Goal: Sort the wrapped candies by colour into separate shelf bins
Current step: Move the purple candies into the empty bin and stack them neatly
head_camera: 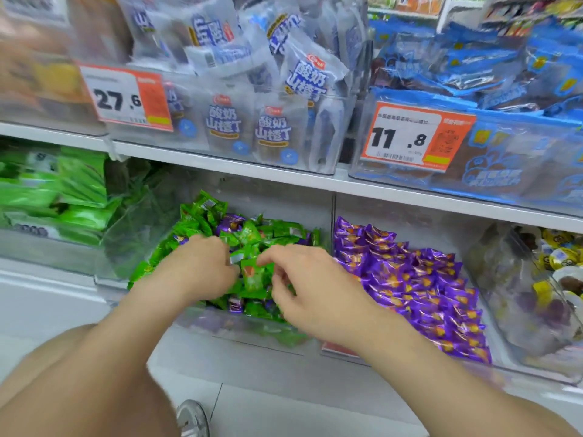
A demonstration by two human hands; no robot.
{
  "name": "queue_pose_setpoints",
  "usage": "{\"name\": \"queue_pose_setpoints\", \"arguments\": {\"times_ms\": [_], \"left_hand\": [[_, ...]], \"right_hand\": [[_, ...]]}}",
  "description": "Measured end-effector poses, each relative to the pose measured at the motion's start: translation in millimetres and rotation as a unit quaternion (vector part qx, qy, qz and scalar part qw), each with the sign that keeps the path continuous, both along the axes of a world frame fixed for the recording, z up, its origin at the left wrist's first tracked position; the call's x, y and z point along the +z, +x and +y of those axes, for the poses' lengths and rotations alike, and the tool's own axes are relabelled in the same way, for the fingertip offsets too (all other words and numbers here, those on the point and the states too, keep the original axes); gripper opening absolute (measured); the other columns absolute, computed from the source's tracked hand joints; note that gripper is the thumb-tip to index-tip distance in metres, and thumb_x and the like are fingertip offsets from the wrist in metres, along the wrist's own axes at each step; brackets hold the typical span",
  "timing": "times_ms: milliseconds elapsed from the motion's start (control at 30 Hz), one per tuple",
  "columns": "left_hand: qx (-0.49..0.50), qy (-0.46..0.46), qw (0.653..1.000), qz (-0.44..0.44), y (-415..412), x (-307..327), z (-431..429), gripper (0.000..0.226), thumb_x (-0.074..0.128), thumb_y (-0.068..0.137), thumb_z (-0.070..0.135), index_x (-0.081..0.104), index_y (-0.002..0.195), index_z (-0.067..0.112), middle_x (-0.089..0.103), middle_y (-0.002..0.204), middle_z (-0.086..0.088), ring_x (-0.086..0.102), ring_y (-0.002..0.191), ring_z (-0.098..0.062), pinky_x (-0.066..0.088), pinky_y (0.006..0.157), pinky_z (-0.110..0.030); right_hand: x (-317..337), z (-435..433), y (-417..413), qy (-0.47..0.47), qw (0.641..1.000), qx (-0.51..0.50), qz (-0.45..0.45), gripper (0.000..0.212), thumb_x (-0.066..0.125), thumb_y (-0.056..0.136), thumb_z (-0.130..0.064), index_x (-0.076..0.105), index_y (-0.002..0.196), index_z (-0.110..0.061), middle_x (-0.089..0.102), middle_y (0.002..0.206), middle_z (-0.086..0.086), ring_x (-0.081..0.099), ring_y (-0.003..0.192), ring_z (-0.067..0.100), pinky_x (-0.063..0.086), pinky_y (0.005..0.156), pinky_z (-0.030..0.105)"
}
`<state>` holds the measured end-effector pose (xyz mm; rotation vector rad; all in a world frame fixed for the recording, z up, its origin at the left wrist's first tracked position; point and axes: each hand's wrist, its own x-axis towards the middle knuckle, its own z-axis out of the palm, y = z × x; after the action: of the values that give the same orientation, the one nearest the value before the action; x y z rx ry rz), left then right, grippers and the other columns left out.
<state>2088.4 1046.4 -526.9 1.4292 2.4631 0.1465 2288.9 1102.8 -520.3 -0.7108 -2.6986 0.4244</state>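
A clear bin (239, 326) on the lower shelf holds mostly green wrapped candies (252, 279) with a few purple candies (232, 222) mixed in. To its right, a second clear bin (504, 351) is full of purple candies (419, 285). Both my hands are in the green bin. My left hand (202, 266) rests on the pile with its fingers curled into the candies. My right hand (303, 282) hovers just right of it, fingers curled, thumb and forefinger near a green candy. What either hand holds is hidden.
A white shelf board (284, 178) hangs just above the bins, carrying clear tubs of packaged snacks with price tags 27.6 (123, 99) and 11.8 (407, 137). Green packets (63, 190) fill the left bin; yellow-lidded cups (555, 257) sit far right. My knee (63, 389) is below left.
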Motion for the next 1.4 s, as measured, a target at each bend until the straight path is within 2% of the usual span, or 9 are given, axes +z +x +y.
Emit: {"name": "queue_pose_setpoints", "arguments": {"times_ms": [167,300,467,700,900,1000,1100,1300,1400], "left_hand": [[0.037,-0.013,0.999,0.035,-53,-6,-15,0.017,0.058,0.091,0.02,0.044,0.096,0.012,0.04,0.105,-0.012,0.059,0.11,-0.045,0.051,0.097,-0.049],[-0.02,0.013,0.999,0.035,-84,-14,-10,0.035,0.065,0.089,0.013,0.054,0.121,0.004,0.049,0.119,-0.016,0.058,0.112,-0.039,0.05,0.096,-0.047],[-0.087,0.024,0.995,0.048,-106,-19,0,0.035,0.059,0.085,0.002,0.066,0.118,0.012,0.057,0.123,-0.01,0.058,0.119,-0.031,0.05,0.101,-0.043],[-0.116,0.016,0.991,0.062,-114,-30,4,0.04,0.065,0.081,0.006,0.066,0.115,0.025,0.068,0.109,-0.004,0.064,0.109,-0.032,0.057,0.09,-0.047],[-0.118,0.041,0.987,0.106,-108,-27,3,0.04,0.082,0.081,0.016,0.07,0.118,0.028,0.062,0.119,-0.003,0.059,0.115,-0.027,0.055,0.089,-0.04],[-0.082,0.074,0.991,0.079,-105,-21,2,0.034,0.083,0.082,0.019,0.072,0.112,0.031,0.063,0.116,-0.002,0.066,0.107,-0.029,0.05,0.076,-0.035],[-0.054,0.085,0.992,0.075,-103,-16,0,0.033,0.082,0.086,0.026,0.069,0.115,0.031,0.061,0.118,-0.004,0.066,0.105,-0.032,0.052,0.08,-0.038],[-0.025,0.096,0.993,0.06,-104,-11,-7,0.027,0.08,0.085,0.02,0.067,0.108,0.022,0.063,0.108,-0.007,0.066,0.095,-0.034,0.057,0.082,-0.042],[-0.011,0.121,0.991,0.064,-104,-12,-5,0.015,0.074,0.082,0.013,0.063,0.09,0.017,0.06,0.086,-0.007,0.059,0.072,-0.03,0.055,0.067,-0.043]], "right_hand": [[-22,7,-58,0.003,1.0,0.003,-0.027,0.033,0.048,0.097,-0.016,0.068,0.123,-0.021,0.071,0.117,0.008,0.065,0.111,0.03,0.055,0.092,0.047],[-26,21,-90,0.039,0.999,-0.021,-0.016,0.034,0.051,0.101,-0.016,0.062,0.132,-0.016,0.063,0.123,0.008,0.056,0.117,0.03,0.048,0.1,0.045],[-33,49,-123,0.056,0.997,-0.041,-0.037,0.036,0.05,0.101,-0.012,0.059,0.135,-0.009,0.064,0.121,0.014,0.059,0.114,0.034,0.048,0.1,0.046],[-32,86,-178,0.015,0.991,-0.094,-0.092,0.019,0.048,0.102,-0.015,0.06,0.117,-0.011,0.064,0.116,0.017,0.061,0.106,0.04,0.053,0.088,0.045],[-37,104,-197,-0.097,0.964,-0.189,-0.161,0.027,0.058,0.099,-0.044,0.055,0.103,-0.018,0.065,0.124,0.016,0.064,0.109,0.036,0.051,0.083,0.034],[-41,109,-200,-0.117,0.955,-0.19,-0.194,0.049,0.07,0.082,-0.062,0.059,0.103,-0.02,0.068,0.117,0.01,0.065,0.107,0.035,0.055,0.095,0.042],[-46,114,-199,-0.134,0.959,-0.163,-0.191,0.068,0.074,0.052,-0.073,0.067,0.105,-0.03,0.071,0.112,0.001,0.066,0.107,0.029,0.053,0.101,0.044],[-44,109,-184,-0.165,0.97,-0.113,-0.134,0.055,0.088,0.067,-0.044,0.063,0.114,-0.03,0.071,0.108,0.001,0.067,0.098,0.022,0.057,0.089,0.036],[-37,101,-181,-0.143,0.971,-0.066,-0.178,0.029,0.081,0.076,-0.041,0.068,0.087,-0.018,0.071,0.088,0.003,0.068,0.084,0.025,0.055,0.076,0.038]]}}
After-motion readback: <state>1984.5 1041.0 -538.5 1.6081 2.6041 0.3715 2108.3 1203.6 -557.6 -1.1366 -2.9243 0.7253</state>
